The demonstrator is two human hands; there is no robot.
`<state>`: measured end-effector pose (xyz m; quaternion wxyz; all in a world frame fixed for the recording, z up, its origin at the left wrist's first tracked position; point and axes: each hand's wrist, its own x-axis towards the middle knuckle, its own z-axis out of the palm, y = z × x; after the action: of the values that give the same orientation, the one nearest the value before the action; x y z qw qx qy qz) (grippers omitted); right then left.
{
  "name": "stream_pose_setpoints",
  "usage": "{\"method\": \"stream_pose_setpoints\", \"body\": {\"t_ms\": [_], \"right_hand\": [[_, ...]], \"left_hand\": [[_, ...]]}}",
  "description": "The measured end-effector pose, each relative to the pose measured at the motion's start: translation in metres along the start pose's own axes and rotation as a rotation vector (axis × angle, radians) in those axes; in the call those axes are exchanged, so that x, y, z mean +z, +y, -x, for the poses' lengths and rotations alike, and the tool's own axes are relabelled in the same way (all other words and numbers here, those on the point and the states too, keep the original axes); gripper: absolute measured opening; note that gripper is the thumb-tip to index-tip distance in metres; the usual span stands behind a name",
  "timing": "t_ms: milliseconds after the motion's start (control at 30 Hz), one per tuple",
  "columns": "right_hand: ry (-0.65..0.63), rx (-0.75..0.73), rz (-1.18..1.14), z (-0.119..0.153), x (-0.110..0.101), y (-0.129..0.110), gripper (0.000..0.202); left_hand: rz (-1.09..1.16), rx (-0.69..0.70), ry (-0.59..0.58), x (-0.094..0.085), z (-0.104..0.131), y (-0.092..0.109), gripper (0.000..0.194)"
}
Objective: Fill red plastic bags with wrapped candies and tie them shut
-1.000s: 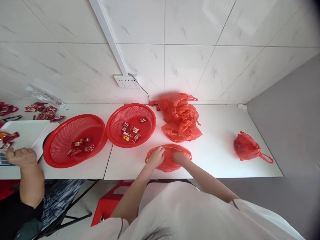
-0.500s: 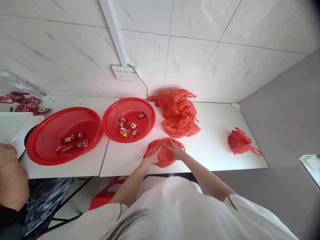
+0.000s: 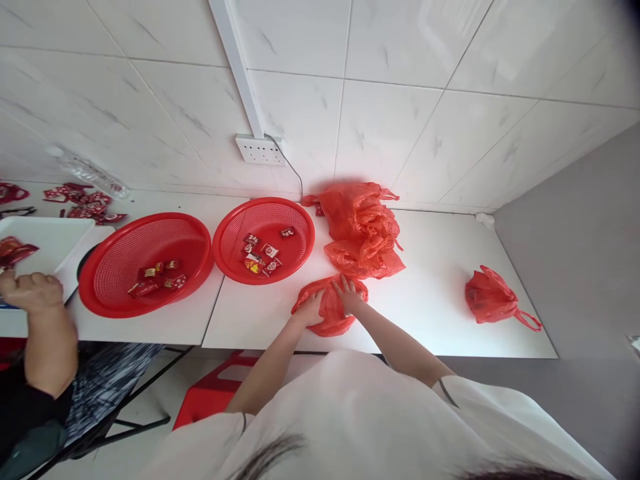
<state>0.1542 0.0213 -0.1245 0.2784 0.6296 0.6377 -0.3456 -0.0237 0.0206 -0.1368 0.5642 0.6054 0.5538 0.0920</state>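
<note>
A red plastic bag point(image 3: 330, 319) lies near the table's front edge, directly ahead of me. My left hand point(image 3: 310, 310) rests on its left side, with stretched fingers pointing inward. On the upper right part of the same bag, my right hand point(image 3: 351, 300) lies with its fingers spread. Both hands touch the film; neither is closed round it. What the bag contains is hidden. Just behind it sits a crumpled heap of red plastic bags point(image 3: 361, 223). To the left, a round red basket point(image 3: 235, 220) holds several small wrapped snacks point(image 3: 271, 251).
A tied red bag point(image 3: 493, 298) sits at the table's right end. Further left stand a larger red basket point(image 3: 107, 273) with red packets and a white tray point(image 3: 65, 233). A co-worker's hand point(image 3: 34, 291) is at that tray. A socket strip point(image 3: 260, 150) is on the wall.
The view has shifted slightly left. Both my hands stay on the bag with little change. The co-worker's hand now shows at the tray, beside a red packet.
</note>
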Motion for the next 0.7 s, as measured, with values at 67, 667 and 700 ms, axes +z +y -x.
{"method": "stream_pose_setpoints", "body": {"t_ms": [67, 667, 700], "right_hand": [[-0.009, 0.000, -0.002, 0.000, -0.002, -0.001, 0.141], [0.215, -0.058, -0.156, 0.010, -0.010, 0.002, 0.111], [0.286, -0.061, -0.177, 0.014, -0.009, 0.001, 0.105]], "left_hand": [[0.152, -0.042, 0.058, -0.007, -0.004, 0.006, 0.056], [1.440, -0.250, 0.591, -0.085, 0.003, 0.031, 0.034], [1.448, -0.228, 0.643, -0.090, 0.002, 0.032, 0.022]]}}
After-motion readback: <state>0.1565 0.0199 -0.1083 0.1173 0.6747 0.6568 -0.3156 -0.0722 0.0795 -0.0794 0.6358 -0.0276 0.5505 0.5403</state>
